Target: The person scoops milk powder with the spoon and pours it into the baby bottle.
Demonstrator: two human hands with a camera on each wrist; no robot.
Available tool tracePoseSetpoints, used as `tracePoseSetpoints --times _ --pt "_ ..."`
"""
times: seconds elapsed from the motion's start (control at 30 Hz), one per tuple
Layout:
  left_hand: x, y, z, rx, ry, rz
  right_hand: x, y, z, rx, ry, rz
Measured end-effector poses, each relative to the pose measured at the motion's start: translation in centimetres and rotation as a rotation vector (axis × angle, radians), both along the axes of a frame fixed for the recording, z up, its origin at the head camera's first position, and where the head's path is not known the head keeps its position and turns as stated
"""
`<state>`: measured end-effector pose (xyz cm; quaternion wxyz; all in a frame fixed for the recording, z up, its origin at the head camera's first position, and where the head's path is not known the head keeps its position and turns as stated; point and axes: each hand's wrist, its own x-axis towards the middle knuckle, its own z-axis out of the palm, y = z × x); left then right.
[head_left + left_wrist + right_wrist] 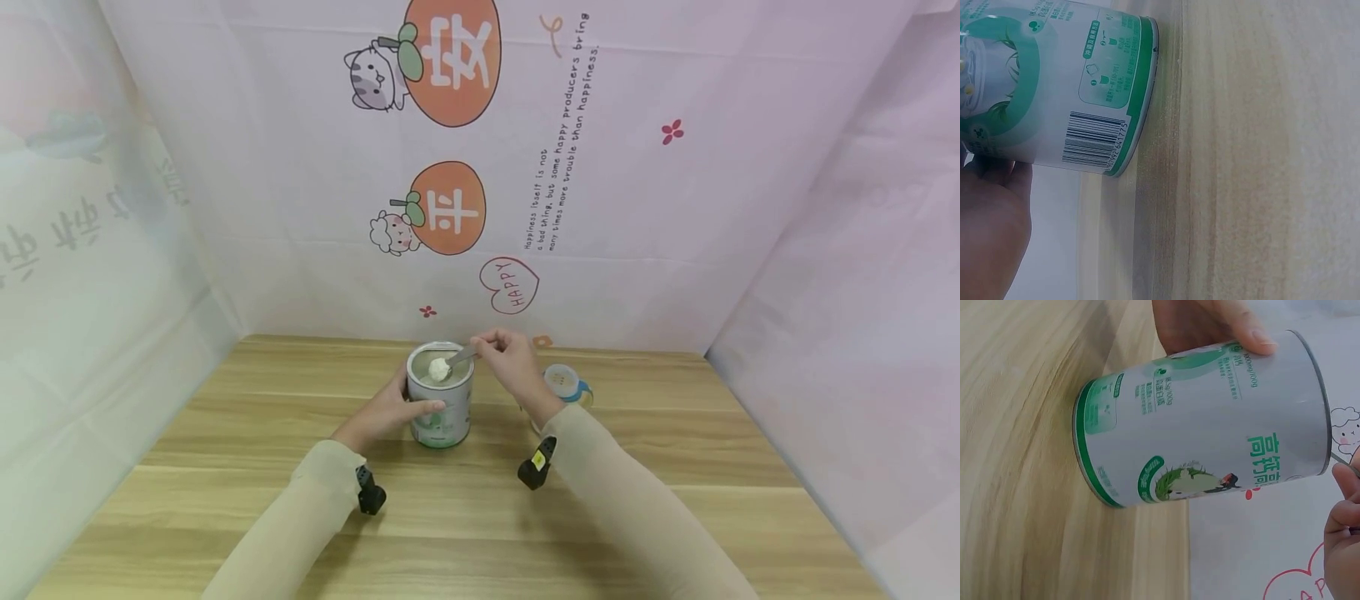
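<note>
A white and green milk powder can [441, 421] with its top uncovered stands on the wooden table, its printed label and barcode facing the left wrist camera. My left hand [392, 408] grips the side of this can [1054, 81], thumb across the front. Over the can's mouth, my right hand [510, 362] pinches the handle of a metal spoon [461, 356]. Heaped on the spoon's bowl is pale powder [439, 369]. In the right wrist view, the right hand [1342, 534] shows only at the edge, beside the can's rim.
Behind my right wrist stands a cup [561, 381] with a pale top and a blue band and handle; the forearm partly hides it. A printed white cloth [622, 200] rises behind the wooden table [465, 525], and more white cloth hangs on both sides.
</note>
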<state>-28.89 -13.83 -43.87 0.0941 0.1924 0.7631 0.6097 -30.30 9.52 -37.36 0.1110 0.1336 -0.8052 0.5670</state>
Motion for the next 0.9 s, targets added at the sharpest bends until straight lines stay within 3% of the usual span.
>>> tracePoseSetpoints --times 0.3,0.6,0.77,0.9 --pt "0.1 0.1 0.3 0.007 0.001 -0.012 0.2 0.0 -0.2 -0.028 -0.001 0.009" --pt "-0.1 0.2 0.1 0.009 0.010 -0.016 0.2 -0.2 0.3 -0.126 -0.144 -0.045" --pt "-0.2 0.2 0.1 0.002 0.018 -0.017 0.6 0.0 0.8 -0.209 -0.222 -0.012" --pt "-0.2 0.2 0.0 0.004 0.010 -0.012 0.9 0.3 1.4 -0.210 -0.242 0.018"
